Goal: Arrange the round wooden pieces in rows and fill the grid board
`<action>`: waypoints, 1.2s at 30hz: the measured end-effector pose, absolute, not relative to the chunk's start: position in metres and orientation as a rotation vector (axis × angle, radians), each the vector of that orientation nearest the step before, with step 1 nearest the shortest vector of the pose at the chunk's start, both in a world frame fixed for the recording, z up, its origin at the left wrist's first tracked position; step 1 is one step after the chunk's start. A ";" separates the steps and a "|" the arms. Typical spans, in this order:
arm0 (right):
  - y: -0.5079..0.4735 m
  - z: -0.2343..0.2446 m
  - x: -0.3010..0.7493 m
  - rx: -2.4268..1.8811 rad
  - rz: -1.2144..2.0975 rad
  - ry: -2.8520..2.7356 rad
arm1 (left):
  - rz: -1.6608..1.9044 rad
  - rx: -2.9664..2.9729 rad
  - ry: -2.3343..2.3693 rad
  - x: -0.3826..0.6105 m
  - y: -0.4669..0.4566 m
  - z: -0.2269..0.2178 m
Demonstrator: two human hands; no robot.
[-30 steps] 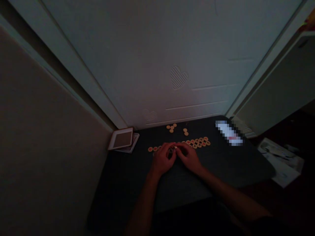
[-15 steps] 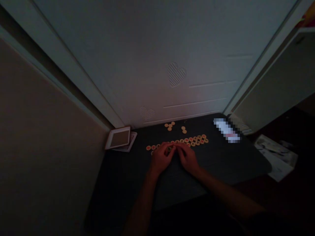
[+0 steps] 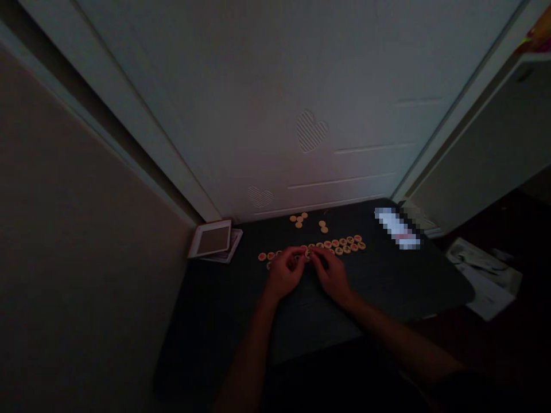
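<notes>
A round Chinese chess piece (image 3: pixel 308 253) with a dark mark sits between my two hands at the middle of the rows. My left hand (image 3: pixel 286 273) pinches it from the left with curled fingers. From the right side, the fingertips of my right hand (image 3: pixel 330 272) close on the same piece. Two rows of Chinese chess pieces (image 3: pixel 343 242), marked red and dark, run along the dark table to both sides. Part of the rows lies hidden behind my hands.
Several blank-looking pieces (image 3: pixel 299 219) lie near the wall, with two more pieces (image 3: pixel 323 226) beside them. Stacked trays or frames (image 3: pixel 214 238) rest at the table's left. A blurred-out bright object (image 3: pixel 396 228) lies at the right. A white box (image 3: pixel 486 275) stands beyond the table (image 3: pixel 387 287).
The piece between my fingertips now shows its dark-marked face, where before my fingertips met over a reddish piece. The whole view has shifted slightly.
</notes>
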State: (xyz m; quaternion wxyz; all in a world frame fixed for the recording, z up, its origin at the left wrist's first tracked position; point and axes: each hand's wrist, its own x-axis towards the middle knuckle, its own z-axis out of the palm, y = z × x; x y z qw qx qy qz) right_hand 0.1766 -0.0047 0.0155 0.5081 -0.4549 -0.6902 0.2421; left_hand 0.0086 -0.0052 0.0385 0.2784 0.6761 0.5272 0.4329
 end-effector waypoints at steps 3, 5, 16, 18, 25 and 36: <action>-0.005 0.016 0.177 -1.096 0.578 -1.663 | 1.153 1.819 1.427 0.009 -0.005 0.038; -0.005 0.015 0.178 -1.092 0.580 -1.667 | 1.143 1.818 1.446 0.010 -0.004 0.037; -0.011 0.019 0.175 -1.089 0.607 -1.686 | 1.363 1.559 1.608 -0.025 0.008 0.038; -0.011 0.020 0.175 -1.086 0.618 -1.685 | 1.411 1.499 1.698 -0.042 0.012 0.039; -0.010 0.018 0.177 -1.054 0.604 -1.701 | 1.136 1.567 1.905 -0.093 0.008 0.037; -0.011 0.019 0.177 -1.044 0.590 -1.718 | 0.874 1.582 1.976 -0.109 -0.011 0.026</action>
